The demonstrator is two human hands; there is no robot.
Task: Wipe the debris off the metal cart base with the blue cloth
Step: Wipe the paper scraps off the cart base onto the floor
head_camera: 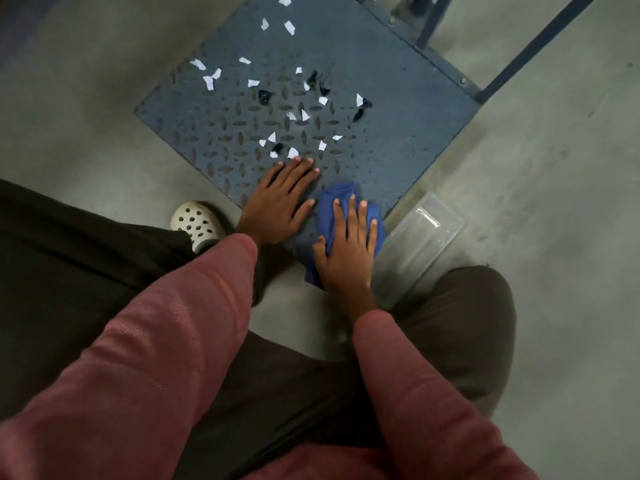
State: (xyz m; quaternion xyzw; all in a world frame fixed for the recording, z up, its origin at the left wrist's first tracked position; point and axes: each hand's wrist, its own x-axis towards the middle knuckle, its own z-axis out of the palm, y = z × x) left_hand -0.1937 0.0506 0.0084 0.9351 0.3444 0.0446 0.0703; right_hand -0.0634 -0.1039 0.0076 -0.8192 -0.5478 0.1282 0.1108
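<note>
Right hand (349, 245) presses the cloth (341, 192) with straight fingers at the near corner of the base (398, 150). Left hand (277, 202) rests flat, released, beside it. Debris (272, 136) litters the centre.

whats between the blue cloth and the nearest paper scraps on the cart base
In the head view, only bare tread plate of the cart base lies between the blue cloth and the nearest scraps. The left hand rests flat beside that stretch.

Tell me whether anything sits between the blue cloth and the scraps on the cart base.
Yes: the left hand lies flat on the cart base between the blue cloth and the nearest scraps.
</note>
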